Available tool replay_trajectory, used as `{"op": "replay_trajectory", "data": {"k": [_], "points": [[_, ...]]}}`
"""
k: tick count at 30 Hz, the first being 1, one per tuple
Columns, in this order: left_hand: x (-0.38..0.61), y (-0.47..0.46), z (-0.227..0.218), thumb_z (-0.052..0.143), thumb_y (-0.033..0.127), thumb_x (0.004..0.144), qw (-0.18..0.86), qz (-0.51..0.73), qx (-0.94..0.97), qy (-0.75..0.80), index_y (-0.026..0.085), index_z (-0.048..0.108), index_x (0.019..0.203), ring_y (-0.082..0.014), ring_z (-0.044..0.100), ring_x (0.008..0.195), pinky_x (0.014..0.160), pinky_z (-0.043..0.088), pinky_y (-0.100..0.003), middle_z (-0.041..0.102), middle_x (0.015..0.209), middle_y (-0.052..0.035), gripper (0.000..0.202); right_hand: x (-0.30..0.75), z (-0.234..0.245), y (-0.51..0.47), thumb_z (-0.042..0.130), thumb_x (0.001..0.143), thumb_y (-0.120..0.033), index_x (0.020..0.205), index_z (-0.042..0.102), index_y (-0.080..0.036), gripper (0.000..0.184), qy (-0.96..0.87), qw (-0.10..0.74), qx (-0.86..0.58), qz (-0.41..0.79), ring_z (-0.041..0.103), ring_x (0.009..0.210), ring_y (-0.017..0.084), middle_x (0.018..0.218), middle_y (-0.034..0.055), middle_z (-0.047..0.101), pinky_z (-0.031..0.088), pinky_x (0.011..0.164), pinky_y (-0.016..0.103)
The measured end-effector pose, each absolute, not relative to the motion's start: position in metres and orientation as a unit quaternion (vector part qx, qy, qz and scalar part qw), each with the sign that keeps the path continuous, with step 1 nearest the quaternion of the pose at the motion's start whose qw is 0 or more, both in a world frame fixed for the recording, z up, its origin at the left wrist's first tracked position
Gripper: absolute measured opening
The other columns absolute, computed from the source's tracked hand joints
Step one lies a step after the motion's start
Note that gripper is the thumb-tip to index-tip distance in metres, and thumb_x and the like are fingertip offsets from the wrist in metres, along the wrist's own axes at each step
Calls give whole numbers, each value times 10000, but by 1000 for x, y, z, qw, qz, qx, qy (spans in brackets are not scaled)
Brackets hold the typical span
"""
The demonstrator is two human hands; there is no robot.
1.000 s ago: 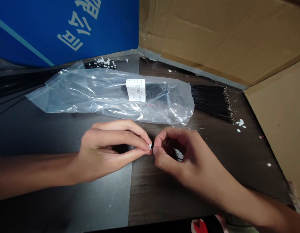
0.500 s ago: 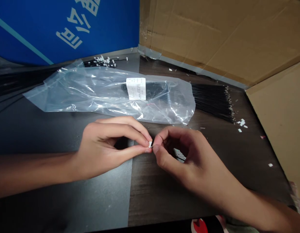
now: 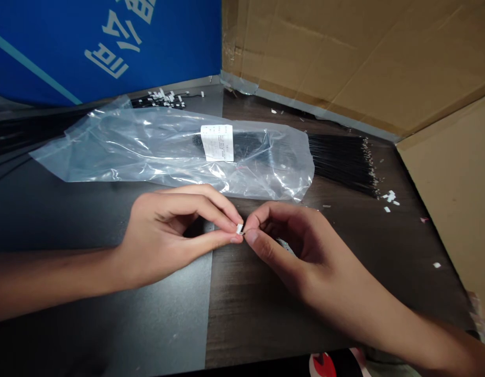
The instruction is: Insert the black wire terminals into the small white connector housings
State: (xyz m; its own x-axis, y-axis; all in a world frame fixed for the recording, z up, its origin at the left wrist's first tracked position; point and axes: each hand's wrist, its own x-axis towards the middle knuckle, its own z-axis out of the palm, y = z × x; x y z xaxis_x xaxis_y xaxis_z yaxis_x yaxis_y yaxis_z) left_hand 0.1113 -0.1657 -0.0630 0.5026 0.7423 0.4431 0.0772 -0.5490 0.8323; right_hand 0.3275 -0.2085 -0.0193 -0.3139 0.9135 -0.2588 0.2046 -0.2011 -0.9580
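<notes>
Woodgrain tabletop (image 3: 266, 324) against cardboard sheets (image 3: 344, 57)

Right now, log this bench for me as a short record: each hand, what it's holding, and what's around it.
left hand: pinches a small white connector between thumb and forefinger
right hand: thumb and forefinger closed against the connector's end; what they pinch is too small to tell
behind hands: clear plastic bag with white label
right of bag: black wires, white connector pieces
surface: dark wood-grain tabletop
backdrop: cardboard sheets, blue board
</notes>
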Motion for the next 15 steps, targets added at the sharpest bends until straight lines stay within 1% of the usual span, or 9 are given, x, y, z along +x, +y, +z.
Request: {"op": "replay_trajectory", "data": {"k": [2, 4, 10, 15], "points": [[111, -166, -63, 845, 70, 879, 394, 419, 774, 265, 175, 789, 888, -116, 762, 825, 771, 625, -210, 784, 961, -12, 119, 327, -19, -209, 692, 938, -162, 929, 707, -140, 29, -553, 302, -500, 595, 616, 807, -2, 871, -43, 693, 482, 745, 41], [111, -166, -63, 843, 70, 880, 395, 418, 773, 267, 173, 787, 888, -121, 762, 832, 772, 624, -214, 783, 965, -16, 118, 327, -19, -209, 694, 924, -135, 927, 710, -140, 18, -548, 302, -501, 599, 619, 811, 2, 874, -44, 695, 484, 750, 43], [112, -166, -63, 837, 65, 882, 400, 416, 771, 269, 183, 786, 892, -114, 759, 827, 778, 624, -207, 784, 957, -6, 129, 327, -17, -207, 697, 902, -128, 901, 709, -141, 17, -547, 293, -504, 601, 607, 780, 14, 859, -37, 690, 484, 712, 65], [111, -167, -61, 836, 91, 892, 393, 403, 779, 275, 200, 786, 897, -123, 760, 831, 768, 628, -226, 788, 971, -5, 120, 328, -21, -208, 699, 887, -121, 906, 717, -142, 33, -555, 296, -506, 591, 613, 773, -2, 838, -48, 691, 469, 702, 35]]}}
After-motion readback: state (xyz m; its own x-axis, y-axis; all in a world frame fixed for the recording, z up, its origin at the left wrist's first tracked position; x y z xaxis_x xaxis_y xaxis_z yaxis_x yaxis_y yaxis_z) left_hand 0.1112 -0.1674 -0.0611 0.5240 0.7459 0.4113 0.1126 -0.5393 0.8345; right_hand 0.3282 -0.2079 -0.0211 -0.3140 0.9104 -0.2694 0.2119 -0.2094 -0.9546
